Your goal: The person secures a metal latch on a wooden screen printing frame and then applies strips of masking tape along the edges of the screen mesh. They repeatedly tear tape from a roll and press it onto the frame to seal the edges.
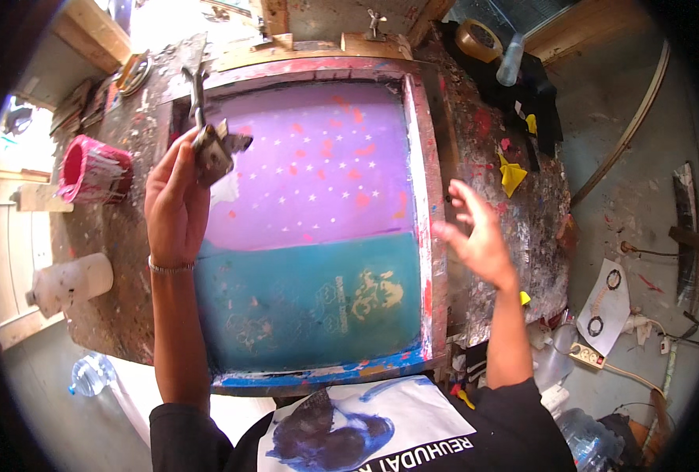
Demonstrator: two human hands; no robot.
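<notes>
My left hand point(172, 181) grips a dark metal clamp point(214, 157) with a long handle, held over the upper left of a screen printing frame. The screen has a purple upper half point(302, 189) with small stars and red patches, and a teal lower half point(290, 307) with faint designs. Its paint-smeared wooden rim point(427, 291) rests on a stained table point(101, 236). My right hand point(471, 236) is raised at the frame's right edge, fingers apart and slightly curled, holding nothing.
A pink paint-streaked bucket point(90, 177) and white bottle point(74, 283) stand at left. Tape point(479, 41), a clear cup point(510, 59) and yellow scraps point(511, 175) lie at right. Metal fittings point(375, 25) line the back. A power strip point(587, 355) and water jugs point(585, 440) are at lower right.
</notes>
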